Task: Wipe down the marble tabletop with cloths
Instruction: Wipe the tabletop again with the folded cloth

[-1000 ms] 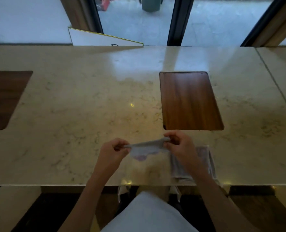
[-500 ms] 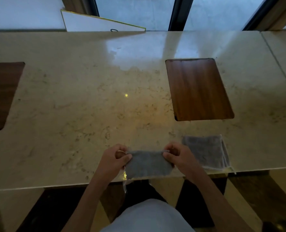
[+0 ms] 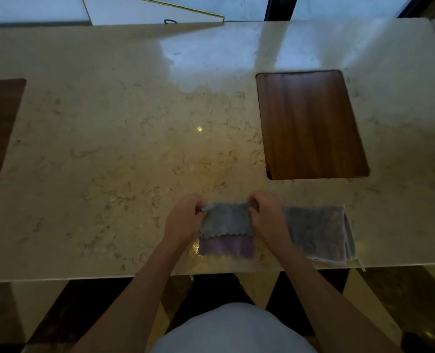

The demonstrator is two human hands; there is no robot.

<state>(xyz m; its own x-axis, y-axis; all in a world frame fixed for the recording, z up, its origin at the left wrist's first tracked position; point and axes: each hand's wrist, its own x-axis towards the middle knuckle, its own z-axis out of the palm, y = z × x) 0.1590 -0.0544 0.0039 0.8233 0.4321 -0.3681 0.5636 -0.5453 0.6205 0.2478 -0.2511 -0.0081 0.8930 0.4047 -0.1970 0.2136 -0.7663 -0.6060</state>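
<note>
The wiping itself seems not yet begun; the person is, as far as one can judge, preparing a cloth. No streaks or wet bands show on the marble desk [image 3: 109, 138], only window glare at its far side, so almost the whole surface is probably left to do.

Taking the wooden inset panel [image 3: 310, 123] as landmark, and going from left to right: the left hand [image 3: 186, 220] is below and to the left of the panel, near the front edge of the desk, with its fingers pressed together on the far left corner of the small cloth [image 3: 226, 229]. This cloth lies between the two hands. It is folded, a grey layer with a scalloped hem on top and a purple strip showing under it on the near side. Its pinched top edge runs left to right, and the purple end points toward the person. The right hand [image 3: 267, 217] pinches the far right corner in the same way.

Just beside the right hand, directly below the panel, the second cloth [image 3: 318, 233] rests flat and folded, its near right corner hanging a little over the desk edge.
</note>
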